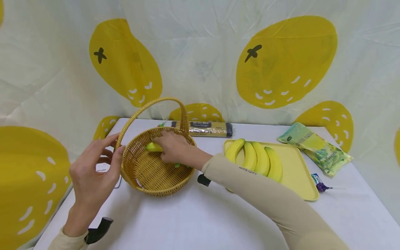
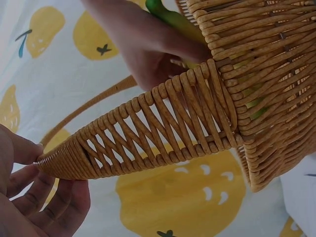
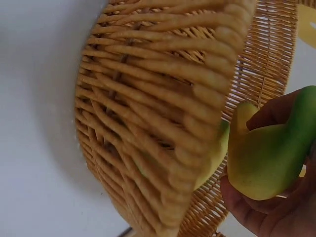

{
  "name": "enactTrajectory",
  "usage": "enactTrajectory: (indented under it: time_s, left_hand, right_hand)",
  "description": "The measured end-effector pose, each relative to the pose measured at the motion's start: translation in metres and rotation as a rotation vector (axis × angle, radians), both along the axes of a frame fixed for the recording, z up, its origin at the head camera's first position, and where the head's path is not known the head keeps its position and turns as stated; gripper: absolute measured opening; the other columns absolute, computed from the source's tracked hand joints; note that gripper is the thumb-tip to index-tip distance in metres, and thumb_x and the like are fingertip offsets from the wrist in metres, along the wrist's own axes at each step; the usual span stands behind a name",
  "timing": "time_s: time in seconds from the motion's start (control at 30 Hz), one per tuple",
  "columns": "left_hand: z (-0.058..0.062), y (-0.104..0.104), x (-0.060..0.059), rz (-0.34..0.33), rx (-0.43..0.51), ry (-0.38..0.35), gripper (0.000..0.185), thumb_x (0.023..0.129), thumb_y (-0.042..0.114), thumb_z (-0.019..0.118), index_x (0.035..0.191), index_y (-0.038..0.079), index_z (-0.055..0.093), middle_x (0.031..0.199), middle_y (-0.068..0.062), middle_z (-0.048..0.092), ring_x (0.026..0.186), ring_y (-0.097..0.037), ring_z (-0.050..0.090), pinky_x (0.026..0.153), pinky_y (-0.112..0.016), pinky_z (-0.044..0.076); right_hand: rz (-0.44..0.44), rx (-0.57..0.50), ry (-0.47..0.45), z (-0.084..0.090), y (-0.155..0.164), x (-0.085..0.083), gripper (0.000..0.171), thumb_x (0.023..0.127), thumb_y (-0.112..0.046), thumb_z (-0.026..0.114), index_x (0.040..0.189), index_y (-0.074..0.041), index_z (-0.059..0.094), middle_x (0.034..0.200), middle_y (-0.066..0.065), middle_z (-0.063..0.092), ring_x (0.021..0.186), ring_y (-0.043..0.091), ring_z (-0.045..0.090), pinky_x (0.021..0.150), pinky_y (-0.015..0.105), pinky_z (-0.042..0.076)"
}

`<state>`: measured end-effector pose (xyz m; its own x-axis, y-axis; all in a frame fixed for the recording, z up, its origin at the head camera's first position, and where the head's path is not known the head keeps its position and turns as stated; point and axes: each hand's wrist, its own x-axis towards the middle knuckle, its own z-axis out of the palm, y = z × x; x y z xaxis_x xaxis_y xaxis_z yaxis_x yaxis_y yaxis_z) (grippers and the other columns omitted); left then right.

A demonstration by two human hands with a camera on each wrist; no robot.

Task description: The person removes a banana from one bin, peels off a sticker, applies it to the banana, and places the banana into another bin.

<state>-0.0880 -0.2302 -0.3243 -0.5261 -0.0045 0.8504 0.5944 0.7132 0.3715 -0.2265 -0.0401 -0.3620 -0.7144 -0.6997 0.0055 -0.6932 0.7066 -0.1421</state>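
Head view, left hand (image 1: 93, 168): raised at the left of the table (image 1: 175, 222), wrist angled up from a beige cuff, thumb and fingers pinching the arched handle (image 1: 137, 111) of a wicker basket (image 1: 159, 192).
Head view, right forearm (image 1: 253, 189): sleeved in beige, slanting in from the lower right, across the near part of a pale yellow tray (image 1: 300, 180) and over the basket's rim.
Head view, right hand (image 1: 173, 147): turned downward at the basket's opening, fingers on a banana (image 1: 153, 147) whose yellow end peeks out beside them.
Head view, tray load: four bananas (image 1: 262, 160) side by side, partly behind the sleeve.
Left wrist view, handle grip: thumb on one side, other fingers curled beneath; the right hand, bent over the rim beyond, is slightly blurred.
Right wrist view, held banana: yellow with a green end, fingers clamped around it; its exact height above the basket floor cannot be told.
Right wrist view, second banana (image 3: 213, 160): inside the basket, half hidden by the rim.
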Motion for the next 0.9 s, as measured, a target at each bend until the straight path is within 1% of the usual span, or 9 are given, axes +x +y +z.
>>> enactTrajectory:
  time_s: [0.13,0.3,0.5,0.67,0.8,0.9]
  left_hand:
    - [-0.001,0.001,0.001,-0.004,0.01,0.004,0.038,0.089,0.001,0.079,0.126,-0.004,0.075,0.101,-0.016,0.073,0.079,0.001,0.058,0.075,-0.004,0.05]
    - [0.0,0.002,0.001,-0.005,0.01,0.009,0.039,0.088,-0.001,0.079,0.126,-0.004,0.074,0.1,-0.017,0.073,0.079,0.001,0.058,0.075,-0.005,0.05]
    - [0.001,0.005,0.002,-0.013,0.02,0.009,0.038,0.088,-0.002,0.079,0.126,-0.005,0.074,0.099,-0.017,0.072,0.078,0.0,0.057,0.074,-0.005,0.05]
    - [0.002,0.005,0.002,-0.008,0.022,0.003,0.038,0.088,-0.003,0.079,0.126,-0.005,0.074,0.101,-0.018,0.073,0.079,0.001,0.057,0.075,-0.005,0.05]
    - [0.003,0.005,0.002,-0.012,0.027,0.006,0.038,0.087,-0.004,0.079,0.125,-0.006,0.074,0.1,-0.019,0.073,0.079,0.002,0.057,0.075,-0.004,0.05]
    - [0.002,0.004,0.0,-0.017,0.03,0.012,0.037,0.088,-0.003,0.079,0.125,-0.006,0.075,0.1,-0.018,0.073,0.079,0.002,0.057,0.075,-0.005,0.05]
  right_hand:
    - [0.0,0.039,-0.034,-0.007,-0.005,0.001,0.068,0.09,-0.017,0.076,0.156,-0.022,0.056,0.13,0.006,0.059,0.107,0.02,0.058,0.064,0.03,0.054]
    - [-0.002,0.078,-0.035,-0.012,-0.009,0.0,0.068,0.091,-0.021,0.079,0.155,-0.023,0.056,0.127,0.005,0.058,0.108,0.021,0.057,0.068,0.031,0.054]
    - [-0.012,0.129,-0.04,-0.011,-0.014,-0.001,0.071,0.092,-0.025,0.08,0.157,-0.024,0.053,0.135,0.008,0.055,0.116,0.026,0.056,0.073,0.035,0.056]
    - [-0.015,0.192,-0.002,-0.01,-0.019,-0.004,0.074,0.092,-0.034,0.082,0.158,-0.023,0.05,0.142,0.008,0.053,0.122,0.028,0.054,0.075,0.035,0.058]
    - [-0.019,0.239,0.022,-0.01,-0.023,-0.006,0.079,0.092,-0.041,0.083,0.159,-0.023,0.046,0.141,0.008,0.052,0.121,0.027,0.053,0.073,0.034,0.058]
    - [-0.032,0.269,0.027,-0.01,-0.026,-0.007,0.079,0.092,-0.043,0.083,0.159,-0.024,0.046,0.14,0.008,0.052,0.12,0.026,0.053,0.073,0.034,0.058]
